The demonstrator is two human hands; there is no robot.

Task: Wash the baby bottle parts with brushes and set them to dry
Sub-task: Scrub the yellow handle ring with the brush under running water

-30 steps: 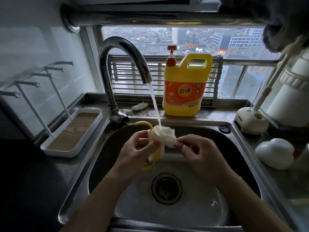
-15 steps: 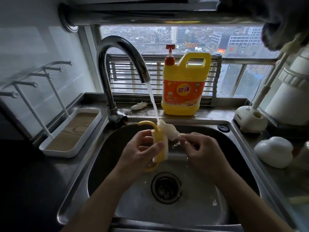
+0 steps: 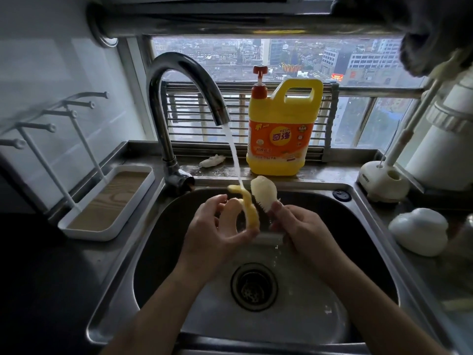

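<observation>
Over the steel sink (image 3: 378, 242), my left hand (image 3: 217, 231) grips a curved yellow bottle part (image 3: 249, 208) with fingers and thumb. Water from the faucet (image 3: 189, 80) runs onto its upper end. My right hand (image 3: 299, 226) holds the handle of a small white brush (image 3: 263, 192) whose head points up, just right of the yellow part and apart from the stream. A white drying rack (image 3: 107, 201) with pegs stands on the left counter.
A yellow dish soap jug (image 3: 281, 131) stands on the ledge behind the sink, a small white piece (image 3: 212, 160) beside it. At the right are a brush holder (image 3: 384, 183), a white rounded object (image 3: 419, 230) and a tall white appliance (image 3: 445, 144). The drain (image 3: 254, 286) lies below.
The brush has come off the yellow part and out of the stream, moving right and up. The water now falls on the yellow part alone.
</observation>
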